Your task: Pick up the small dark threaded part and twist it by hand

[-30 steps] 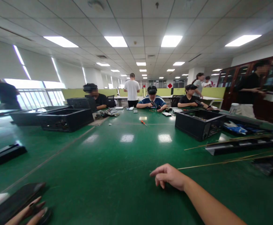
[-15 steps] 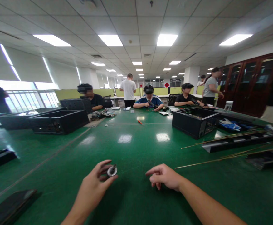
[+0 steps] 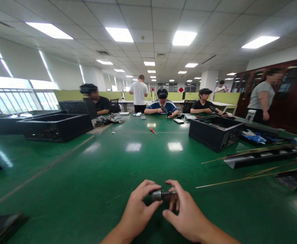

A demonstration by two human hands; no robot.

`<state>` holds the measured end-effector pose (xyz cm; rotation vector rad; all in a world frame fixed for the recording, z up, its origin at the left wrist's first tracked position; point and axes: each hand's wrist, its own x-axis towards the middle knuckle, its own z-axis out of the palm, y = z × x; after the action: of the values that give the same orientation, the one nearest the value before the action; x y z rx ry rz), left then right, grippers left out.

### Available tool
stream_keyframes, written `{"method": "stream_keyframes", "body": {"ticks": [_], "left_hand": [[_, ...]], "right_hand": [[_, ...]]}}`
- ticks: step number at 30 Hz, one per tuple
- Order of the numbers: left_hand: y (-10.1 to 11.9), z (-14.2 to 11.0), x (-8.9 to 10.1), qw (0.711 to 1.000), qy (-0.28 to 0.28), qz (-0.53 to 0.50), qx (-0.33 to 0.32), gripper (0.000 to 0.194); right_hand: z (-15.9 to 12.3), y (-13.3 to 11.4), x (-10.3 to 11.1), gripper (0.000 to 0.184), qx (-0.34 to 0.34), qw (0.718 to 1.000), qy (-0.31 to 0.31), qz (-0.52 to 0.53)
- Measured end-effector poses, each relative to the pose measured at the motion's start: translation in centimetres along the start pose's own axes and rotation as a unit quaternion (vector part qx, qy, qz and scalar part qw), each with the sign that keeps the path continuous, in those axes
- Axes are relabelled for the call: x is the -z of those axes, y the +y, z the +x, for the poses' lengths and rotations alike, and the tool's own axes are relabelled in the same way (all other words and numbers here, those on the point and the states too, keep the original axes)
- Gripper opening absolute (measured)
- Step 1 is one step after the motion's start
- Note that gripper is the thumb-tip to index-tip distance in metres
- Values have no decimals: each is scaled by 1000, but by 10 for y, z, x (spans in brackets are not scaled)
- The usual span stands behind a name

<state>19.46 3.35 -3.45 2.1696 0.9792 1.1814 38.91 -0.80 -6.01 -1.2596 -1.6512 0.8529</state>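
A small metal cylinder with a thin stepped shaft [image 3: 157,195] lies level between my hands, above the green table [image 3: 99,176]. My left hand [image 3: 140,205] grips its thick grey body between thumb and fingers. The shaft points right, toward my right hand [image 3: 184,208]. Around that thin end my right fingers are curved but apart, the thumb well below the shaft. Whether a right finger touches the shaft tip I cannot tell.
Black computer cases stand at the left [image 3: 59,127] and right [image 3: 216,132]. Ahead lies an orange screwdriver [image 3: 152,130]. Thin brass-coloured rods [image 3: 229,181] and a black metal channel [image 3: 260,156] are at the right. Several people sit or stand beyond the table.
My left hand has moved right with the metal cylinder and turned it, so its shaft now points right. My right hand has come close to the shaft end, its fingers spreading around it.
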Motion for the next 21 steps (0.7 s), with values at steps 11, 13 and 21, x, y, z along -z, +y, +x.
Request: {"method": "stream_keyframes", "body": {"ticks": [11, 13, 21], "left_hand": [[1, 0, -5, 1000, -20, -10, -14, 33], [1, -1, -6, 1000, -26, -10, -13, 33], [6, -6, -11, 1000, -24, 3, 1, 30]], "right_hand": [[6, 0, 9, 25, 20, 1000, -14, 17], [5, -2, 10, 21, 29, 1000, -4, 5], [6, -5, 13, 17, 30, 999, 14, -4]]}}
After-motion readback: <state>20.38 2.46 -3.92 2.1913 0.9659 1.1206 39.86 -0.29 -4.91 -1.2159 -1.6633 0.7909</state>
